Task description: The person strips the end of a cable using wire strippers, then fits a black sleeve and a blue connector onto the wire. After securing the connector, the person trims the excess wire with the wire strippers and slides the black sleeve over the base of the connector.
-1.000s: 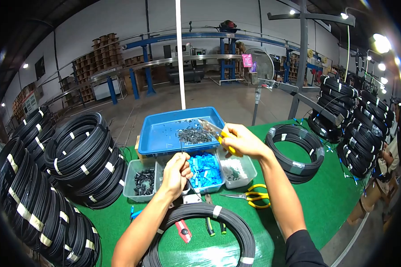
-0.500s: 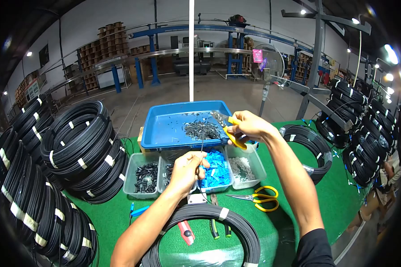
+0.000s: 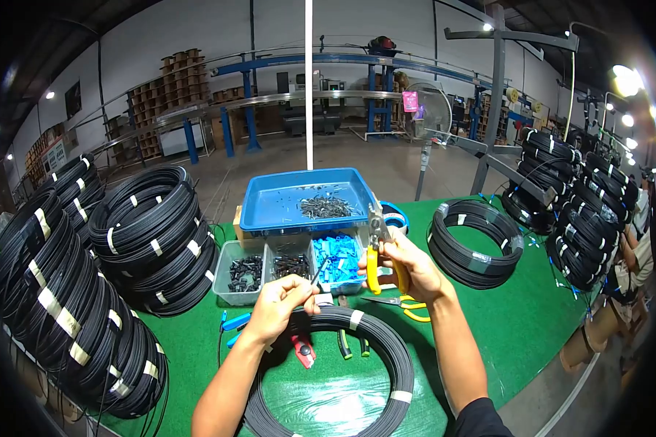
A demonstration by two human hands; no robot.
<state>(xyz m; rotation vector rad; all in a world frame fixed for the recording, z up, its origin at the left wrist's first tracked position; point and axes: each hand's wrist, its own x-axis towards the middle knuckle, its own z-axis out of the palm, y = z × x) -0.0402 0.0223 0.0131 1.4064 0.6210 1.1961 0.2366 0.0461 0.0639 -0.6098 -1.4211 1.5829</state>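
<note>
My left hand pinches a thin black cable, its short end pointing up past the fingertips. In my right hand is a pair of yellow-handled wire strippers, jaws upward, to the right of the cable end and apart from it. Below both hands lies a coil of black cable with white tape bands. Just beyond the hands, a clear bin holds blue plastic pieces. Yellow-handled scissors lie under the right hand, partly hidden by it.
A blue tray with black scraps stands behind bins of black parts. A red cutter lies inside the coil. Stacked cable coils rise at left; another coil lies at right on the green tabletop.
My right hand has come down and turned the wire strippers so their jaws point up. My left hand has lowered and moved slightly left with the cable. The view has shifted a little.
</note>
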